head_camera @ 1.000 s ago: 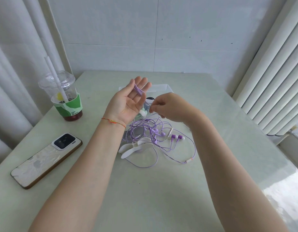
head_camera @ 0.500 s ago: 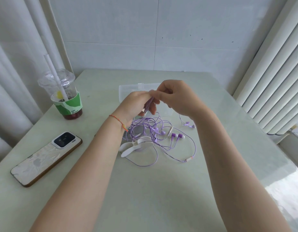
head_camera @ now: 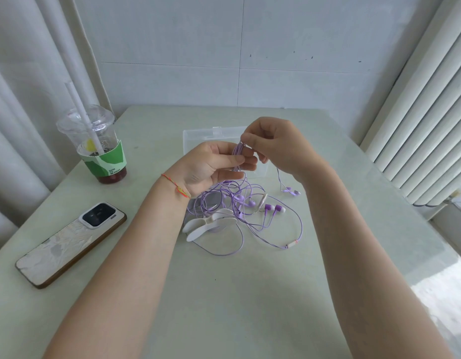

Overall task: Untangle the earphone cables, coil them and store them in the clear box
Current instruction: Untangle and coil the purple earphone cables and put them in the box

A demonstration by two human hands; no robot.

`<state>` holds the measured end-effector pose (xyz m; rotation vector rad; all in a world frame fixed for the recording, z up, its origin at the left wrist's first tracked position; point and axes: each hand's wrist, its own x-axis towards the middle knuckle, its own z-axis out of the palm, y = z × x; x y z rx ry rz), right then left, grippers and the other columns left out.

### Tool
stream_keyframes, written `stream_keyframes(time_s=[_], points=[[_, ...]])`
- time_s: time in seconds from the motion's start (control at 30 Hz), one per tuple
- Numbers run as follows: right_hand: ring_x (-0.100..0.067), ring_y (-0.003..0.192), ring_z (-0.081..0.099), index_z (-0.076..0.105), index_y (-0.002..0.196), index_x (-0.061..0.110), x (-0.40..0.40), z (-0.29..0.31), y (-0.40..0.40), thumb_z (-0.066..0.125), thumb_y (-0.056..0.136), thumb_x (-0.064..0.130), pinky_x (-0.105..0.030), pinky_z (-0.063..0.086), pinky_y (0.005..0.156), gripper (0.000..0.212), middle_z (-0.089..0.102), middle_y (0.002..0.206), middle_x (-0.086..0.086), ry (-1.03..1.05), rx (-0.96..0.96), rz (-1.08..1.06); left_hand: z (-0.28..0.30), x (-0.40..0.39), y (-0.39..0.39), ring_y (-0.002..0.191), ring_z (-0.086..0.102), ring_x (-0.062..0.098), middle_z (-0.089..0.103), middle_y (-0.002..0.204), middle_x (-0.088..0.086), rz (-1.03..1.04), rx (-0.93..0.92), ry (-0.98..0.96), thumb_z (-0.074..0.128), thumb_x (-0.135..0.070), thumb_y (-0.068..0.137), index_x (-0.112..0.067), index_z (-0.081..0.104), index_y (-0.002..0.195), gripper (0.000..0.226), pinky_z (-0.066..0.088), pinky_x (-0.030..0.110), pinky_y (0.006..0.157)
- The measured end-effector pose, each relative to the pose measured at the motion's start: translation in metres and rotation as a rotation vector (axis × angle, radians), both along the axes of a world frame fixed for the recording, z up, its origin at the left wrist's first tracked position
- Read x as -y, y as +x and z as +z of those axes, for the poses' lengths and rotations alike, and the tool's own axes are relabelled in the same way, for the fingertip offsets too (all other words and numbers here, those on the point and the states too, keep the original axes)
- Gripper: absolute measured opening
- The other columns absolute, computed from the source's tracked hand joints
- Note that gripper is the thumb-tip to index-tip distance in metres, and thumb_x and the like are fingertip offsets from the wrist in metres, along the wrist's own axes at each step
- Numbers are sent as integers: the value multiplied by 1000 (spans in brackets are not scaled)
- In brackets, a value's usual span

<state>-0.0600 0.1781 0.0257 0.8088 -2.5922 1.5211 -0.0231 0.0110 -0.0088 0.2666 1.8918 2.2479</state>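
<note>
Two hands, left hand (head_camera: pixel 211 164) and right hand (head_camera: pixel 276 146), before clear box (head_camera: pixel 198 136).

"DARE TO BE FRESH" on the cup's green sleeve (head_camera: pixel 105 161)
</note>
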Motion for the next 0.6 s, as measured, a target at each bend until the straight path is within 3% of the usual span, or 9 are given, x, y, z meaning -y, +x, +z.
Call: stream_keyframes(time_s=[0.13, 0.23, 0.3, 0.47, 0.6], points=[[-13, 55, 51, 65, 82, 14, -1, 0, -1, 63, 90, 14, -21, 45, 53, 8, 60, 58, 13, -3, -3, 18, -1, 1, -2, 69, 62, 12, 63, 73, 0, 5, 19, -11, 50, -4, 95, -8, 65, 95, 16, 50, 18, 55], [-12, 54, 52, 64, 82, 14, -1, -1, -1, 63, 90, 14, -20, 45, 53, 8, 58, 61, 10, -10, -1, 22, 1, 0, -1, 55, 45, 11, 44, 59, -3, -41, 76, -34, 47, -27, 98, -13, 60, 80, 27, 36, 19, 46], [-12, 53, 52, 65, 83, 12, 0, -2, -2, 64, 90, 14, -21, 45, 53, 7, 57, 62, 6, -33, 16, 24, 3, -1, 0, 48, 36, 9, 32, 54, -5, -73, 143, 57, 43, -35, 98, -15, 54, 70, 36, 26, 19, 42], [-15, 52, 48, 69, 89, 8, 3, -7, -3, 59, 93, 13, -24, 42, 51, 12, 56, 61, 2, -40, 35, 10, 5, 4, -4, 43, 31, 7, 29, 51, -6, -54, 249, 421, 43, -31, 94, -14, 55, 63, 38, 20, 16, 34], [-9, 50, 42, 73, 88, 10, 4, -6, -4, 61, 91, 14, -22, 35, 53, 13, 52, 59, 6, -54, -34, -66, 2, 7, -7, 45, 32, 8, 31, 54, -5, 53, 308, 351, 37, -29, 99, -11, 53, 72, 36, 18, 17, 35]])
